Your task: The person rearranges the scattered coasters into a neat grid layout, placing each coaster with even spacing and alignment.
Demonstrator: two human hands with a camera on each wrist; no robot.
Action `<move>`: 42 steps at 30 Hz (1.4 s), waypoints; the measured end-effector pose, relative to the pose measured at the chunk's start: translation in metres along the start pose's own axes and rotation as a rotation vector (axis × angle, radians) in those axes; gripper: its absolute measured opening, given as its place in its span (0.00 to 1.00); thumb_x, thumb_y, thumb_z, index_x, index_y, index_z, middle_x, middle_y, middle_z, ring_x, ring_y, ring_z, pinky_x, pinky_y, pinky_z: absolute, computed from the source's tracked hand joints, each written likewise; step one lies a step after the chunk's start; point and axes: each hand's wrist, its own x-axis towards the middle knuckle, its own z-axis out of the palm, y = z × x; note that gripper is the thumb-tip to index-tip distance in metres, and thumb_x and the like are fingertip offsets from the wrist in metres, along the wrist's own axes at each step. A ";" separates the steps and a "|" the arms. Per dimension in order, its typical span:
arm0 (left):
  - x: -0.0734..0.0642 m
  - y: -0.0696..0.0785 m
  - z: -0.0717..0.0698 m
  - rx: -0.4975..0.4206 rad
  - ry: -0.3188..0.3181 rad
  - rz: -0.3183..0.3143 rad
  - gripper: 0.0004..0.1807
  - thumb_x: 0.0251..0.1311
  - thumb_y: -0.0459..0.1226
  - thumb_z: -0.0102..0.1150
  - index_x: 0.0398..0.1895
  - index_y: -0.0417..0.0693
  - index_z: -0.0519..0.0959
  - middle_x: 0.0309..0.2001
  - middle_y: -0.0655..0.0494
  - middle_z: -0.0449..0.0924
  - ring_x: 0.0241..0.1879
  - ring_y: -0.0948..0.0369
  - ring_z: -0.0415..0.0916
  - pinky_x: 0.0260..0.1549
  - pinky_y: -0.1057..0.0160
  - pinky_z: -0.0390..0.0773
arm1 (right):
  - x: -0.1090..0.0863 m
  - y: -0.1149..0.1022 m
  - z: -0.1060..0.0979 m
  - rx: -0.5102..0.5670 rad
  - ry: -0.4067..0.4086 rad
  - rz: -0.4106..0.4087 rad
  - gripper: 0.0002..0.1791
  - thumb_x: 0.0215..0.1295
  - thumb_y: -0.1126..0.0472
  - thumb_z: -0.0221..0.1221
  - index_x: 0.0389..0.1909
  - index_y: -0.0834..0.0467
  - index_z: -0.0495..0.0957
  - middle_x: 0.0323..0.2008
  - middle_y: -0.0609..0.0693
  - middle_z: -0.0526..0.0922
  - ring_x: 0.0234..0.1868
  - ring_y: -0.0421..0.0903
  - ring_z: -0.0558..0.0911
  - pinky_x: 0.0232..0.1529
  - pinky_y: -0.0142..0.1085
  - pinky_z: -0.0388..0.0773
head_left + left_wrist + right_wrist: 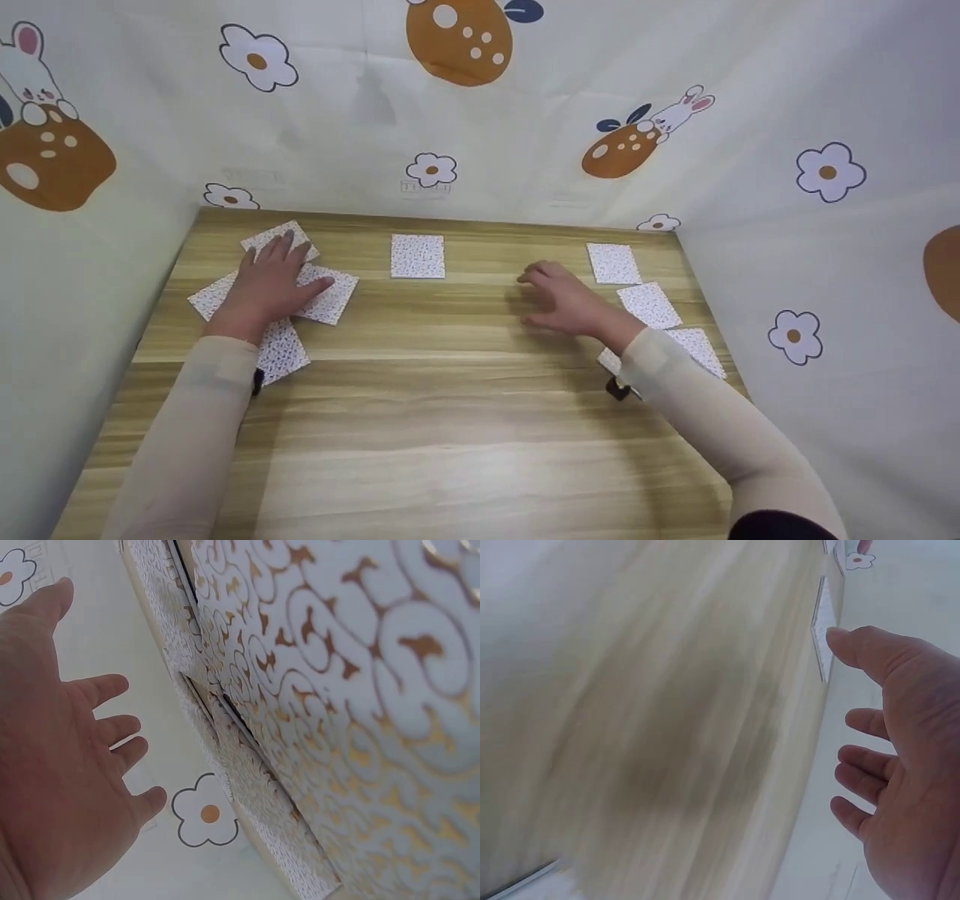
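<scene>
My left hand [268, 289] is spread over a group of thin square patterned tiles at the left of the table, its fingers over the far tile [309, 252] and its thumb over the one beside it [334, 296]. Another tile [282, 354] pokes out below the wrist. Up close in the left wrist view, a white tile [352, 690] shows a gold scroll pattern, and the fingers hold nothing. My right hand [566, 300] is loosely bent above bare wood, also holding nothing. A single tile [418, 256] lies at the back middle, left of that hand.
Several more tiles lie along the right side, including a back one [613, 263], a middle one [649, 304] and one partly under the right forearm [697, 351]. The wood-grain table [420, 420] is bounded by a printed curtain [337, 142] behind and at both sides.
</scene>
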 end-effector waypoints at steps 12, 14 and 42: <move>0.001 -0.001 0.002 0.004 0.015 0.002 0.56 0.79 0.71 0.44 0.87 0.32 0.54 0.87 0.26 0.38 0.86 0.30 0.36 0.80 0.23 0.34 | -0.090 0.020 -0.009 0.003 0.078 0.099 0.39 0.66 0.51 0.78 0.72 0.65 0.76 0.69 0.61 0.77 0.71 0.63 0.76 0.74 0.60 0.74; 0.001 -0.001 0.002 0.002 0.017 0.002 0.56 0.79 0.71 0.44 0.88 0.32 0.54 0.87 0.26 0.38 0.86 0.30 0.36 0.80 0.23 0.34 | -0.102 0.023 -0.012 0.001 0.083 0.125 0.40 0.66 0.51 0.78 0.73 0.65 0.75 0.69 0.61 0.77 0.71 0.63 0.76 0.73 0.61 0.75; 0.003 0.001 0.002 -0.025 0.004 -0.007 0.57 0.79 0.71 0.44 0.88 0.33 0.53 0.88 0.26 0.36 0.87 0.31 0.33 0.80 0.22 0.32 | -0.187 0.040 -0.018 0.045 0.097 0.454 0.48 0.68 0.38 0.75 0.73 0.69 0.74 0.69 0.71 0.76 0.70 0.73 0.77 0.69 0.69 0.75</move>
